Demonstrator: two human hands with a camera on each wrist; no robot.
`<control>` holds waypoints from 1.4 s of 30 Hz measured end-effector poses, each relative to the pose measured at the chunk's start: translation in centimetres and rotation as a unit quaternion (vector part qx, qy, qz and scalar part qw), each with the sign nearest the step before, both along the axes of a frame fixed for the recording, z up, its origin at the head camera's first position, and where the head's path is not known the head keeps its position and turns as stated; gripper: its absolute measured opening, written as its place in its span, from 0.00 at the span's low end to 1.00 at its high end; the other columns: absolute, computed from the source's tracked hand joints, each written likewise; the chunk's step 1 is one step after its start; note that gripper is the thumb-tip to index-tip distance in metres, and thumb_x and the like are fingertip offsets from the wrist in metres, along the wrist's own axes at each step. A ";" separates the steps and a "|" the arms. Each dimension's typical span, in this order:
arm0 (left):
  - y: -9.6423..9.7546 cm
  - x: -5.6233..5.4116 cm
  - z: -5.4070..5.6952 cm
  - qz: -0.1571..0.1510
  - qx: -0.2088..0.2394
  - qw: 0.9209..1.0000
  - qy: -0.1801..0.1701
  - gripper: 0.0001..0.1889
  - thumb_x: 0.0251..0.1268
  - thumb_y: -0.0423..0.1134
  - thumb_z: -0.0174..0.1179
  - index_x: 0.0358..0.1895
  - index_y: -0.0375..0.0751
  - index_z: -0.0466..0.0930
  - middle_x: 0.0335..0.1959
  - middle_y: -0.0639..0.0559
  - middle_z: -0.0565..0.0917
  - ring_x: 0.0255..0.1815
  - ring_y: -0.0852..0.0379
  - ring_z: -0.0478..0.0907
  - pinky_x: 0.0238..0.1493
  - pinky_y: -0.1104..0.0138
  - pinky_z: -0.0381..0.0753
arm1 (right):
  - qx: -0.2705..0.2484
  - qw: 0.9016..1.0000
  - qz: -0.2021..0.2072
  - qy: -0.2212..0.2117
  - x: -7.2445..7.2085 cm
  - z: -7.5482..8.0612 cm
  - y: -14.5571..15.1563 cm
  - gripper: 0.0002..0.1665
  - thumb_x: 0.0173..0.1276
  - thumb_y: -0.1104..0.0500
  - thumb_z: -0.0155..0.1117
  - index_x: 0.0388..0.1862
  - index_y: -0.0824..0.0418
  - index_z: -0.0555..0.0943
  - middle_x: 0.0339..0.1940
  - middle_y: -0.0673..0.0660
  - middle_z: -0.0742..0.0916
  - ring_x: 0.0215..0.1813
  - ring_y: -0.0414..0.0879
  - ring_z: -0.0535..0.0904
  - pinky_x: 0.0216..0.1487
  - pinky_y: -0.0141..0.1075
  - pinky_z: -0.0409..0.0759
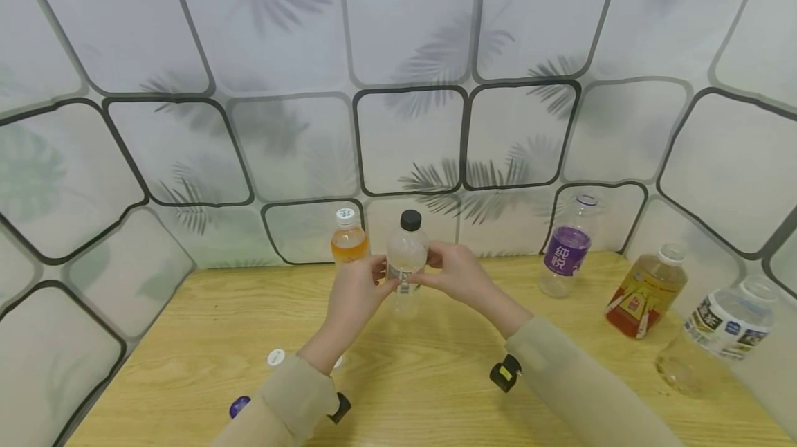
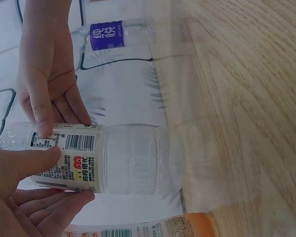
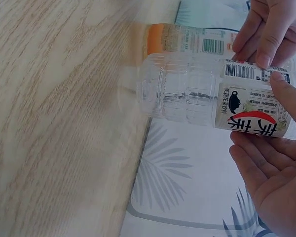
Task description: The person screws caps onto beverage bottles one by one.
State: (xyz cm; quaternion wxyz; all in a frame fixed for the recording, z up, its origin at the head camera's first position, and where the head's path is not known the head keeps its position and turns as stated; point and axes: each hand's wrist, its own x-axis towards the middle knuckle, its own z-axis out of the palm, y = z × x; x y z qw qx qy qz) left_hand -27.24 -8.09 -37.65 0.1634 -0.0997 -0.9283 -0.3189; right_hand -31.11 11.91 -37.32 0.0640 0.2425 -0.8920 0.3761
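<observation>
A clear plastic bottle (image 1: 406, 246) with a black cap stands upright near the back of the table, its base partly see-through against the wood. My left hand (image 1: 358, 288) holds it from the left and my right hand (image 1: 459, 274) from the right, both at label height. Thumbs lie across the front of the printed label (image 3: 251, 98), with the other fingers round the sides. Just behind my left hand is a bottle of orange drink (image 1: 349, 243) with a white cap, its lower part hidden by that hand.
On the right stand an uncapped purple-labelled bottle (image 1: 566, 251), an amber drink bottle (image 1: 647, 288) and a large clear bottle (image 1: 722, 329). A white cap (image 1: 276, 358), another white cap (image 1: 338, 362) and a purple cap (image 1: 239, 405) lie around my left forearm. A patterned curtain (image 1: 411, 135) rises behind the table.
</observation>
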 end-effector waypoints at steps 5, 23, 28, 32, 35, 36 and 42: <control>0.0 -0.1 -0.2 0.003 -0.003 1.000 0.000 0.16 0.63 0.38 0.77 0.53 0.38 0.90 0.45 0.43 0.94 0.45 0.47 0.92 0.49 0.54 0.91 | -0.012 1.000 0.009 -0.009 -0.4 -0.5 -0.2 0.26 0.64 0.54 0.82 0.57 0.64 0.86 0.50 0.62 0.93 0.52 0.61 0.91 0.57 0.54 0.88; -0.2 -0.3 -0.6 0.011 0.009 1.000 -0.024 0.15 0.69 0.37 0.73 0.55 0.35 0.88 0.46 0.40 0.93 0.46 0.46 0.92 0.48 0.54 0.91 | -0.001 1.000 0.002 -0.023 -1.4 -1.4 -0.8 0.27 0.66 0.53 0.80 0.59 0.65 0.85 0.52 0.63 0.92 0.53 0.58 0.91 0.58 0.52 0.88; -0.3 -0.3 -0.7 0.020 0.004 1.000 -0.021 0.16 0.69 0.38 0.72 0.55 0.33 0.87 0.48 0.39 0.93 0.47 0.45 0.92 0.48 0.54 0.92 | -0.001 1.000 0.000 -0.025 -1.7 -1.6 -1.3 0.28 0.67 0.53 0.80 0.61 0.66 0.84 0.52 0.63 0.92 0.52 0.57 0.91 0.57 0.50 0.88; -0.3 -0.1 -0.8 0.023 -0.005 1.000 -0.016 0.16 0.69 0.38 0.73 0.54 0.32 0.87 0.47 0.39 0.93 0.46 0.45 0.93 0.48 0.54 0.92 | 0.000 1.000 -0.001 -0.024 -1.8 -1.7 -1.6 0.27 0.68 0.53 0.79 0.61 0.65 0.84 0.52 0.62 0.92 0.52 0.56 0.91 0.57 0.50 0.89; -0.3 0.0 -0.8 0.021 -0.010 1.000 -0.010 0.16 0.69 0.38 0.73 0.54 0.32 0.87 0.47 0.39 0.93 0.45 0.45 0.93 0.47 0.54 0.92 | 0.004 1.000 -0.009 -0.020 -1.9 -1.8 -1.8 0.26 0.68 0.52 0.79 0.61 0.62 0.84 0.52 0.60 0.92 0.52 0.54 0.91 0.57 0.49 0.89; -0.3 0.0 -0.8 0.020 -0.010 1.000 -0.008 0.16 0.69 0.38 0.73 0.54 0.32 0.87 0.47 0.39 0.93 0.45 0.45 0.93 0.46 0.54 0.92 | 0.005 1.000 -0.011 -0.020 -1.9 -1.8 -1.8 0.26 0.68 0.52 0.79 0.61 0.61 0.84 0.52 0.59 0.92 0.52 0.54 0.91 0.57 0.48 0.89; -0.2 0.0 -0.7 0.020 -0.010 1.000 -0.009 0.16 0.69 0.39 0.73 0.53 0.33 0.88 0.47 0.39 0.93 0.46 0.46 0.93 0.47 0.54 0.92 | 0.003 1.000 -0.020 -0.021 -1.9 -1.9 -2.0 0.26 0.68 0.52 0.79 0.61 0.62 0.84 0.54 0.60 0.92 0.53 0.54 0.91 0.57 0.48 0.89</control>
